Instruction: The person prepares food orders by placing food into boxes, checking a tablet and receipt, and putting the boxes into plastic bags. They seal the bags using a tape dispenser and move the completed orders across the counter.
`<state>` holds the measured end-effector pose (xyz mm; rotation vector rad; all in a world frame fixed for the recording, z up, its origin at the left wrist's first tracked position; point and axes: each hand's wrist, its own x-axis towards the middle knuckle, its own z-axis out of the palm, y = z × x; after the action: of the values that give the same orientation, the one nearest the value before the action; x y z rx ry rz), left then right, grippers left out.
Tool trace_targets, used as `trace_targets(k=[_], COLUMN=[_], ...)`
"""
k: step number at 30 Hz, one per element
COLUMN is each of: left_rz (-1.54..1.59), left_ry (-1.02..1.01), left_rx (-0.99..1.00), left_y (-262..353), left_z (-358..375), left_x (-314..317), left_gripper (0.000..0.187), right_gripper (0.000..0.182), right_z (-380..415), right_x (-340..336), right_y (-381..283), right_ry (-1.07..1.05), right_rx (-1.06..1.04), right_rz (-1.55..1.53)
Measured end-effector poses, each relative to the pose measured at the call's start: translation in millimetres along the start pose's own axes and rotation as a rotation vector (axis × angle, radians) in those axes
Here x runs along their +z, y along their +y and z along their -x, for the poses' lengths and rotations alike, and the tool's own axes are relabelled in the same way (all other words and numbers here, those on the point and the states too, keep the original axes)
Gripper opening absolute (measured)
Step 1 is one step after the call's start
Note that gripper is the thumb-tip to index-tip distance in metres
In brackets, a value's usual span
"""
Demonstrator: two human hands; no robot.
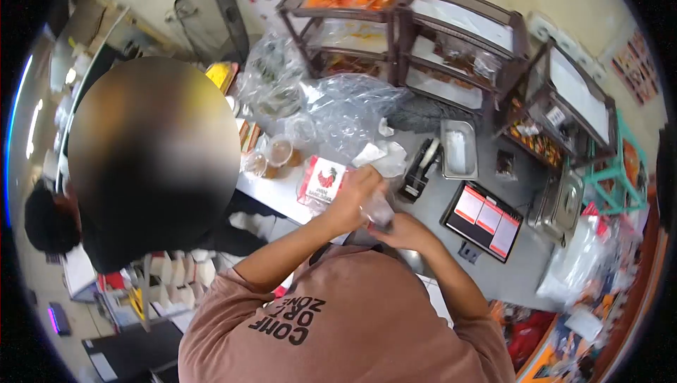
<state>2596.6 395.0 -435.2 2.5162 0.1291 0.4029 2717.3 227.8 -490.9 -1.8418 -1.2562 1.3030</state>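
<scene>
My left hand (352, 196) and my right hand (403, 229) meet over the grey counter (508, 270), both closed on a small clear plastic bag (379, 211) held between them. What the bag holds I cannot make out. Just left of my left hand lies a white box with a red rooster print (323, 180). Crumpled white paper (386, 157) lies just beyond my hands. My brown printed shirt fills the bottom of the view.
Another person's blurred head (155, 150) is close on the left. Cups of brown drink (281, 150), loose clear bags (345, 111), a tape dispenser (422, 168), a metal tray (458, 149) and a tablet (483, 219) stand around. Brown shelf racks (402, 23) line the back.
</scene>
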Motion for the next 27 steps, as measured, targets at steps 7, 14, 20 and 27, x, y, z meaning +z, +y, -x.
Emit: trace_targets(k=[7, 14, 20, 27], left_rz=[-0.316, 0.273, -0.209, -0.010], left_ry=[-0.087, 0.042, 0.161, 0.062], left_rx=[-0.321, -0.734, -0.518, -0.285], left_y=[50, -14, 22, 51], left_z=[42, 93, 64, 38], left_x=[-111, -96, -75, -91], left_gripper=[0.094, 0.060, 0.033, 0.025], right_gripper=[0.071, 0.028, 0.057, 0.080], right_z=[20, -18, -21, -23], right_x=[-31, -29, -30, -39], right_y=[-83, -94, -85, -119], right_ry=[0.518, 0.495, 0.332, 0.261], right_rx=[-0.535, -0.666, -0.494, -0.515], right_rz=[0.460, 0.360, -0.045, 0.131])
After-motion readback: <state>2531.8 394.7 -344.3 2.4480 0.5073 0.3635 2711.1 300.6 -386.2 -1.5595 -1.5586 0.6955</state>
